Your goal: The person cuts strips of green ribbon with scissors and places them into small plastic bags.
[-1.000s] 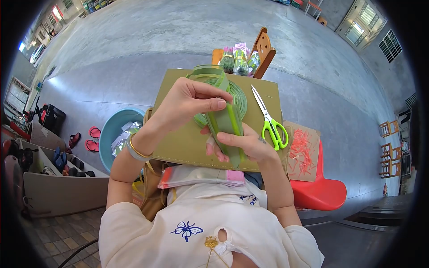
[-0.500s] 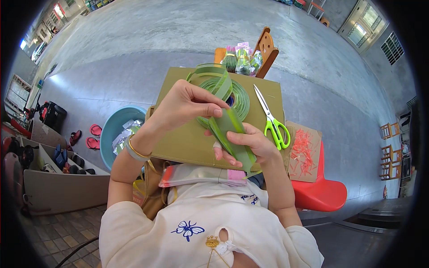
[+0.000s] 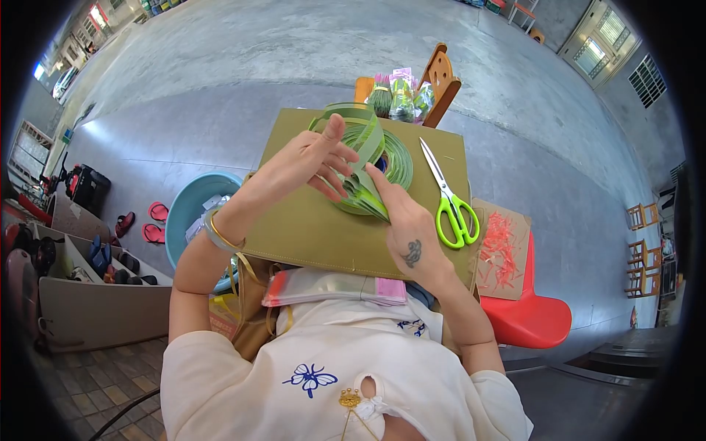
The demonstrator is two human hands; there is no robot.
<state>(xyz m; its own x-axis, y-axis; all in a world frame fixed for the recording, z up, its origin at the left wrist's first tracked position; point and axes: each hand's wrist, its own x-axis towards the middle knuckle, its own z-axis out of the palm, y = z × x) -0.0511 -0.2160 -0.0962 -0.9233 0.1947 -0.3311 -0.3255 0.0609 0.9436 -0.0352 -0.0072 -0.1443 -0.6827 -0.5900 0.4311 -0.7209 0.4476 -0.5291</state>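
A gathered, folded piece of green ribbon [image 3: 362, 197] is held in my right hand [image 3: 413, 235], whose back faces up and whose index finger stretches along the folds. My left hand [image 3: 316, 163] is open beside the folds, thumb raised and fingers spread toward them. Behind both hands lies a roll of green ribbon [image 3: 399, 163], with a loose band looping over its top. Scissors with bright green handles [image 3: 457, 222] rest on the olive table top [image 3: 294, 239] to the right, their blades pointing away from me.
A stack of clear plastic sleeves [image 3: 331, 287] lies across my lap. Left of the table stands a blue basin [image 3: 180, 235]; on the right, cardboard with orange-red strips [image 3: 500, 250] sits on a red chair [image 3: 540, 323]. Wrapped green bundles [image 3: 401, 99] rest on a wooden chair [image 3: 441, 84] beyond.
The ribbon, flat and stretched between both hands before, is now bunched into folds in my right hand. My left hand has let go and spread its fingers; my right hand has turned back upward.
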